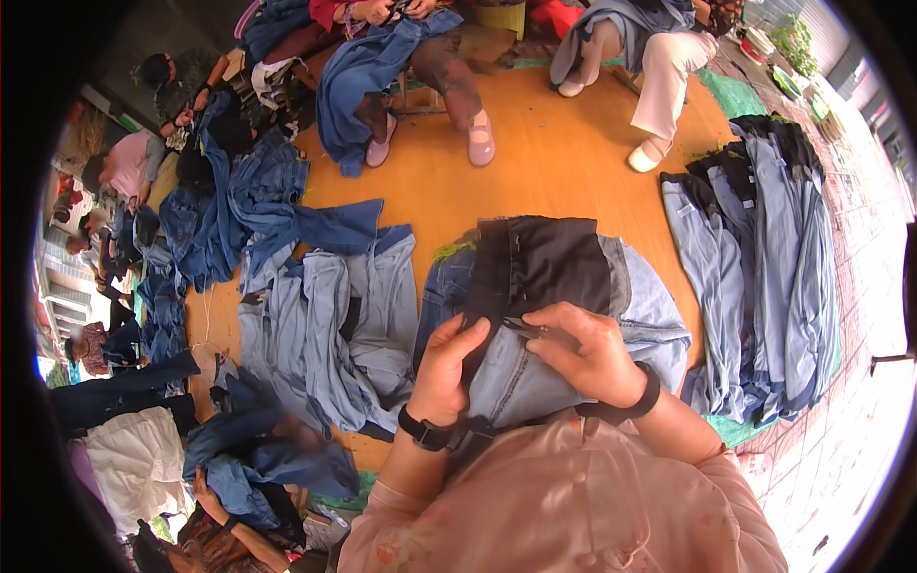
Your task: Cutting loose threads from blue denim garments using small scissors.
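A pair of light blue jeans [521, 382] with a wide black stretch waistband [559, 263] lies across my lap, the waistband toward the far side. My left hand [447, 371] is closed on the edge of the black band, with its thumb on top. Close to the right of it, my right hand [590, 351] pinches a small dark tool [516, 324] that looks like thread snips. The tool's tip is against the black cloth near my left thumb. Darker denim and yellow-green threads [454, 250] show at the left side of the jeans.
Light blue jeans [358, 315] lie piled to my left, with darker jeans [263, 191] beyond. A stack of black-waisted jeans [764, 258] is at the right. Seated people with denim are across the orange board [544, 143] and along the left.
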Action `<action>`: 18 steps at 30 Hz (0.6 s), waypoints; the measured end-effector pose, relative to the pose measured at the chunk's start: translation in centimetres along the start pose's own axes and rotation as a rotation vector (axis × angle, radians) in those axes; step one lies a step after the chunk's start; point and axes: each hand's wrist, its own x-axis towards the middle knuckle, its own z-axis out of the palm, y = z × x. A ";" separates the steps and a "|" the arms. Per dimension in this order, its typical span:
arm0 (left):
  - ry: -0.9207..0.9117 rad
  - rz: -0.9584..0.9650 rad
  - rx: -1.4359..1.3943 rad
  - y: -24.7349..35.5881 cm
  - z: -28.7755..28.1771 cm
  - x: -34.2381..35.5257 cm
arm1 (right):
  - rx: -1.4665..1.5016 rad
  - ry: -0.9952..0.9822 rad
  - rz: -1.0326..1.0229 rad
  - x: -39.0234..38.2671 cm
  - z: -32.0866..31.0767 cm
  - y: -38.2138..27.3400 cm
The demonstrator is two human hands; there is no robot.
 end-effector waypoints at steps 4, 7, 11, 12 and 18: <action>-0.025 0.021 0.010 0.1 0.1 -0.1 | -0.028 0.008 -0.024 0.1 0.0 -0.1; -0.036 0.034 0.021 0.0 -0.2 0.1 | -0.025 0.012 -0.013 0.3 0.0 -0.3; -0.036 0.045 0.044 0.0 -0.2 0.1 | 0.004 0.015 0.034 0.3 0.1 -0.4; -0.027 0.053 0.055 -0.1 -0.3 0.2 | 0.003 0.017 0.034 0.3 0.1 -0.4; -0.012 0.032 0.073 0.1 -0.5 -0.1 | 0.279 -0.073 0.106 -0.8 -1.0 0.2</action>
